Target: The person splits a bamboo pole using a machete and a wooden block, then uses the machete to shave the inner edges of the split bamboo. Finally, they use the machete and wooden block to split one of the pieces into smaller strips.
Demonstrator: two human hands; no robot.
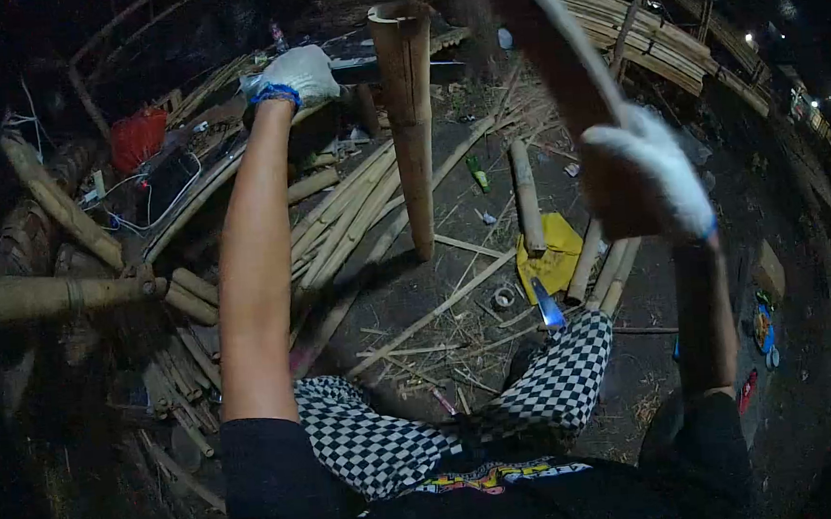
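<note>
- Fingers of the left hand [296, 73], in a white glove with a blue cuff, are curled shut around the end of a dark blade [394, 69]; the handle itself is hidden inside the glove.
- The blade lies level, reaching from the glove to the top end of the bamboo pole [410, 127]. Whether it touches the rim cannot be told.
- The bamboo pole stands upright on the ground [484, 141], its foot in front of the person's knees and its open top near the left hand.
- Fingers of the right hand [647, 181], also gloved in white, are wrapped tight around a pale stick [569, 50], which is raised high and blurred.
- Just right of the pole's foot, a yellow cloth [554, 257] lies on the ground with short bamboo pieces [526, 196] across it.
- A blue-handled tool [547, 305] lies beside the knee of the checked trousers [560, 374].
- A green bottle [478, 173] lies further off, beyond the cloth.
- A heap of bamboo canes [342, 216] lies to the left of the pole, under the outstretched left arm.
</note>
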